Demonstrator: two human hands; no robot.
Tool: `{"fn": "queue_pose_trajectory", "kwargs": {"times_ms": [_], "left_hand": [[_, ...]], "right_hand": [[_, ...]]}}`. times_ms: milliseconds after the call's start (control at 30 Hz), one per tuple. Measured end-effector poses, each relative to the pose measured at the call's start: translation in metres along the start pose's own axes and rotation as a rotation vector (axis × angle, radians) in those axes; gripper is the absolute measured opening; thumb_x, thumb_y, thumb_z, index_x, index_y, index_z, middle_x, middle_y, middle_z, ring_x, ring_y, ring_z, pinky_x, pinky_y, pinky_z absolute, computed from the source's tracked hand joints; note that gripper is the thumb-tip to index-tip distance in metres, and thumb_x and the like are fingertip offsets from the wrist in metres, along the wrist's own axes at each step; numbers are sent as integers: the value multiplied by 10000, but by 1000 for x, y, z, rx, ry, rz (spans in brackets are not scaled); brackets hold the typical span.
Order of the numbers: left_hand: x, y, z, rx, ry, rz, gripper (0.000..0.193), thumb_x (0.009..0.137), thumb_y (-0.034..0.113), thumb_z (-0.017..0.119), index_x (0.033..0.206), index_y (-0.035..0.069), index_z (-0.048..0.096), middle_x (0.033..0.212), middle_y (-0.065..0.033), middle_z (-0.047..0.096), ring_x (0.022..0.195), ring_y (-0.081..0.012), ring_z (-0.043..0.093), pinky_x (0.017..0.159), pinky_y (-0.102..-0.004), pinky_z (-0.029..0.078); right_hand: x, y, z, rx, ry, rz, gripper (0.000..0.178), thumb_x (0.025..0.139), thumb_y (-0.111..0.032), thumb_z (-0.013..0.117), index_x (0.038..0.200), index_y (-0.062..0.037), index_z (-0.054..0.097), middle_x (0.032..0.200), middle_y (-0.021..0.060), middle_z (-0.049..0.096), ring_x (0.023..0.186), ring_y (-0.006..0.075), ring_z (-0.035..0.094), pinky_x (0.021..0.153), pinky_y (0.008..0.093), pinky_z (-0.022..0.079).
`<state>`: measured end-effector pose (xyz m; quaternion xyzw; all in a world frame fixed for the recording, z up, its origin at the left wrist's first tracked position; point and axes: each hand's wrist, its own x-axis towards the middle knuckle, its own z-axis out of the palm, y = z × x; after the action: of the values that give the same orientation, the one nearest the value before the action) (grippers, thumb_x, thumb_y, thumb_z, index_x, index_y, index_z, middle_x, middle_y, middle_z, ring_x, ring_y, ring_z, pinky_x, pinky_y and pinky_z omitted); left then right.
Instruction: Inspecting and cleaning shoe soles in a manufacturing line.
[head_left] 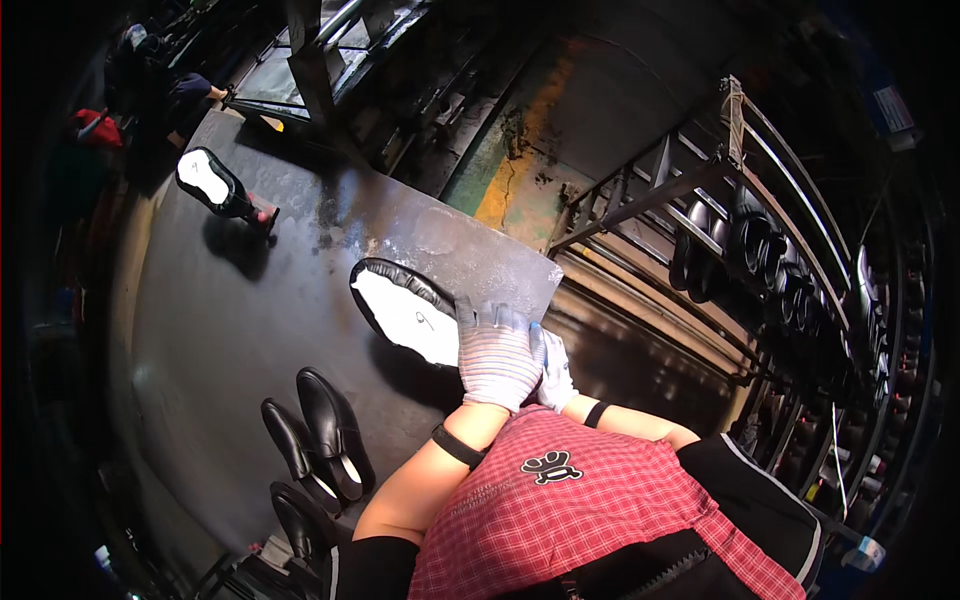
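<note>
Both gloved hands, left point(497, 352) over right point(553, 368), clasp the heel end of an upturned shoe point(405, 308), pale sole facing up for view, toe projecting beyond the grip.

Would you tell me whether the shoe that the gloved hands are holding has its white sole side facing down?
No; the shoe held by the left hand shows its white underside facing up.

Dim scene with black, bent fisheye edges; glare streaks the metal table point(250, 300); shoes cast soft shadows; focus fairly sharp.
</note>
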<state>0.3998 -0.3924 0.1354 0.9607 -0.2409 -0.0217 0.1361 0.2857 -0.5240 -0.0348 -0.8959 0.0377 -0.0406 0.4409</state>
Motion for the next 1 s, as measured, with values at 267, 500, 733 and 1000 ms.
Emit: {"fn": "queue_pose_trajectory", "kwargs": {"times_ms": [267,500,733,1000], "left_hand": [[6,6,-2,53,-63,-93,324,852,321,578,1010,54,672,991,-112,653,1050,-296,573,1136,-624,227],[-108,-167,-15,65,646,-529,512,911,293,586,1372,85,505,1449,-168,450,1358,-406,370,1144,-543,273],[-257,-284,-11,33,-74,-1508,839,878,603,565,1539,164,295,1535,-293,285,1392,-467,337,1149,-523,294],[-307,-336,6,-1273,1661,-1275,528,973,365,576,1396,63,482,1418,-155,478,1405,-277,372,1166,-394,317]], "right_hand": [[83,5,30,1157,-193,361,647,1028,-523,408,1474,-54,391,1383,128,548,1274,260,513,1106,382,376],[38,-79,-69,362,-195,-222,918,801,-574,720,1494,-92,360,1481,248,413,1295,385,510,1041,460,455],[118,-159,-46,-323,-549,-540,875,640,-388,846,1404,-116,518,1456,331,385,1244,466,522,1010,469,473],[231,-222,73,-197,-543,-756,830,666,-384,841,1394,-156,515,1478,289,375,1284,453,488,1040,472,450]]}}
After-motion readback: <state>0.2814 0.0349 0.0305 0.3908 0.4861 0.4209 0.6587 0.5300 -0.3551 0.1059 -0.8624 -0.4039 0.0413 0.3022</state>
